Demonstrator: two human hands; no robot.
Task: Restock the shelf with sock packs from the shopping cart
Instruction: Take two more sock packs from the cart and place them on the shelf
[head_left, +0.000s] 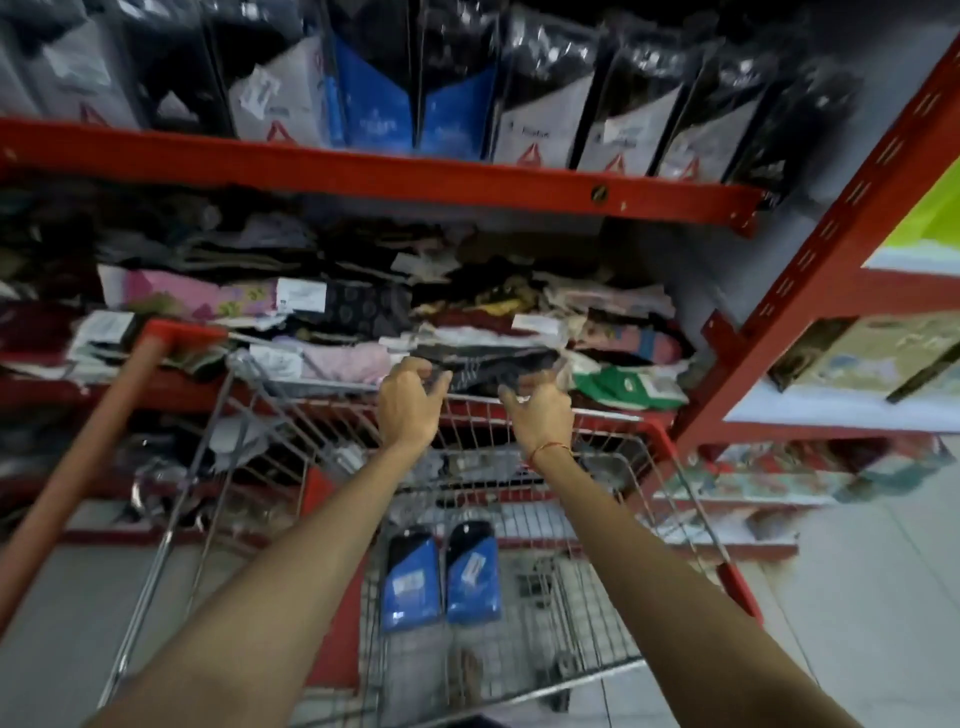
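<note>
Both arms reach over the shopping cart toward the middle shelf. My left hand and my right hand each grip one end of a dark grey sock pack in clear wrap, held flat at the shelf's front edge against the stacked socks. Two blue-and-black sock packs lie side by side on the cart's wire bottom. The image is blurred by motion.
The upper red shelf carries upright black, white and blue packs. Folded mixed socks crowd the middle shelf. The cart's red handle runs at the left. A red upright post stands right, with more shelves and tiled floor beyond.
</note>
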